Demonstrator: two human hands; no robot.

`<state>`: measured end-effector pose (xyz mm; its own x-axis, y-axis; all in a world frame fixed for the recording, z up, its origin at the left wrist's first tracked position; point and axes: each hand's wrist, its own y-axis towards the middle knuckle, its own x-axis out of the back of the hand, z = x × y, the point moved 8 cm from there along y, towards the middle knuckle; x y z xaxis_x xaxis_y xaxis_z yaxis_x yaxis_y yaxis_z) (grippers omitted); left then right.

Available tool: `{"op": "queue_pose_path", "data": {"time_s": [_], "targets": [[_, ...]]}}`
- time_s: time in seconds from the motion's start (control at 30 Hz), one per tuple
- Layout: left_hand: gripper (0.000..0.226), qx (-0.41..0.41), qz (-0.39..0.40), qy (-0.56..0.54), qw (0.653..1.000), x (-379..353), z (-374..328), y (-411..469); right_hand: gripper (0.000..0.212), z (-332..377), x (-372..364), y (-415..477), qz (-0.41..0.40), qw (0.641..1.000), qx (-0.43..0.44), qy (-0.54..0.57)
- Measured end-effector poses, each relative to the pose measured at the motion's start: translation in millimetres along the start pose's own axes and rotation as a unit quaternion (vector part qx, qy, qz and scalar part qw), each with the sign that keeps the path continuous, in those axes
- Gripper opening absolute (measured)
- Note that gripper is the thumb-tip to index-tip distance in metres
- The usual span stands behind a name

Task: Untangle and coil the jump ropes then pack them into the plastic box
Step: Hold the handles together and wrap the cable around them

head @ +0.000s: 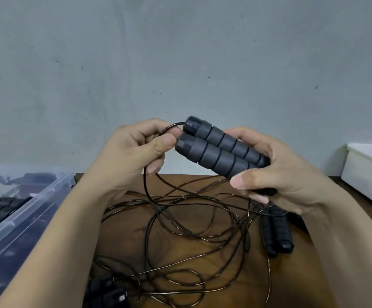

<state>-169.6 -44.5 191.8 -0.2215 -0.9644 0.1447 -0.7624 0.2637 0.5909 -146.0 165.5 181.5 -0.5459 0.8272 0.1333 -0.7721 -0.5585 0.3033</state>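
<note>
My right hand (276, 174) grips two dark grey ribbed jump-rope handles (216, 150) held side by side above the table, caps pointing up-left. My left hand (134, 156) pinches the thin black cord (149, 187) just where it leaves the handle caps. The cord drops into a tangle of black loops (191, 232) spread over the brown table (136, 241). Another pair of black handles (277, 232) lies under my right wrist. A further black handle (107, 292) lies near the front edge. The clear plastic box (18, 218) stands at the left with coiled rope handles (2, 207) inside.
A white tray (367, 174) with something pink in it sits at the right edge of the table. A grey wall rises directly behind the table. The plastic box crowds the left side beside my left forearm.
</note>
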Motion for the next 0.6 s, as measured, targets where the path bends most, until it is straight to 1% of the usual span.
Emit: {"op": "queue_pose_path", "data": {"time_s": [0.1,0.23,0.33,0.43,0.6], "targets": [[0.011,0.001,-0.019,0.004,1.0,1,-2,1,0.06,-7,-2,0,-0.004,1.0,-0.01,0.004],[0.022,0.002,-0.013,0.055,0.998,-5,-2,4,0.066,-13,5,1,-0.005,0.999,-0.023,0.022],[0.027,-0.006,-0.037,0.034,0.999,-7,-1,4,0.069,-9,7,4,0.001,0.999,-0.016,0.03],[0.029,-0.016,-0.064,0.009,0.998,-8,-1,-4,0.065,-4,-1,3,0.01,0.999,-0.005,0.036],[0.033,-0.015,-0.067,0.022,0.997,-22,0,-2,0.059,2,11,-5,0.002,0.999,-0.021,0.028]]}}
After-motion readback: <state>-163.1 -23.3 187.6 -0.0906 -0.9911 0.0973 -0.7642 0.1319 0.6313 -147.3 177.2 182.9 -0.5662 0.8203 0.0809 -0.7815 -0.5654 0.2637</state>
